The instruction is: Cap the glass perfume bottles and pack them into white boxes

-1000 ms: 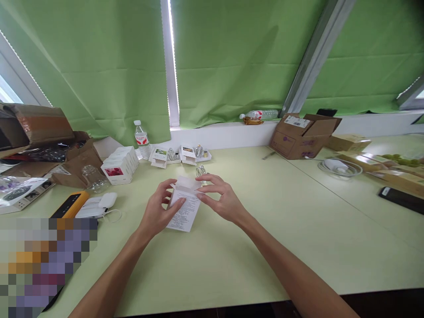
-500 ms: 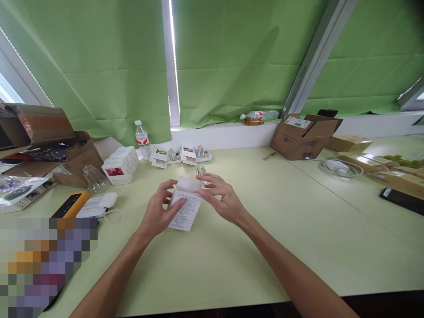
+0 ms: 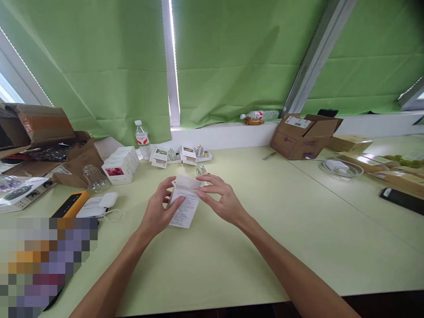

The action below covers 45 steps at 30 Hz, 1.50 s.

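Half a second on, the white box [image 3: 185, 212] has edged slightly away and leftward, while both hands hold nearly the same places. I see it tilted above the worktop [image 3: 258, 265], the left hand [image 3: 161, 210] gripping it, thumb on the printed face. At the raised flap [image 3: 186, 182], the right hand [image 3: 222, 198] has its fingers partly bent at the edge; I cannot tell whether they pinch it. Pressing unevenly could crease the flap, I judge, and a forward swing of those fingers could topple the clear ornament [image 3: 201, 170] just beyond. Its interior is hidden from me. Behind, a white tray [image 3: 208, 156] bears another clear piece [image 3: 199, 151]; far right, a cardboard tray [image 3: 406, 177] holds green fruit [image 3: 402, 160].
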Each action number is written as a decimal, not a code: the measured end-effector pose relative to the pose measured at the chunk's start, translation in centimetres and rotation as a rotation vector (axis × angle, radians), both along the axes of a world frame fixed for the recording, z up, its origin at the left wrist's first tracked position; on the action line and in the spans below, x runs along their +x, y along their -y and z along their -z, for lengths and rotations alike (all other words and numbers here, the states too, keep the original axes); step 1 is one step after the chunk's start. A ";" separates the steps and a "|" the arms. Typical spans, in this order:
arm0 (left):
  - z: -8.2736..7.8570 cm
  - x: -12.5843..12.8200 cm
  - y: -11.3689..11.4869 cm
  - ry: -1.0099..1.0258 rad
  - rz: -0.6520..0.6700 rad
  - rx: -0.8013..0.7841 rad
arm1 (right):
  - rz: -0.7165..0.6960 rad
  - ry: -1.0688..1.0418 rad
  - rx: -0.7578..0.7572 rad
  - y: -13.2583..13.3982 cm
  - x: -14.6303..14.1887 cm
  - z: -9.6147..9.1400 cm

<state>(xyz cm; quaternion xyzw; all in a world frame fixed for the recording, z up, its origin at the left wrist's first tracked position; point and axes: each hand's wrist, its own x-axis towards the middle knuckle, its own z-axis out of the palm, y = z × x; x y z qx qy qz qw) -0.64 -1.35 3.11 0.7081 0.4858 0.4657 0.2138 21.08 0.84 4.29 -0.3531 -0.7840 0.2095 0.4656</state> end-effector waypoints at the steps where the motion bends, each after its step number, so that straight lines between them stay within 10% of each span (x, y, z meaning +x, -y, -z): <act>1: 0.0 0.0 0.0 0.005 -0.004 -0.012 | 0.007 0.004 0.003 0.0 0.0 0.0; 19: 1.1 -1.9 -2.0 0.003 -0.266 -0.385 | 0.244 0.285 0.018 -1.0 0.3 1.4; 45: 3.1 -1.4 -1.8 -0.366 -0.156 -0.253 | 0.388 0.407 -0.123 -2.7 1.4 2.6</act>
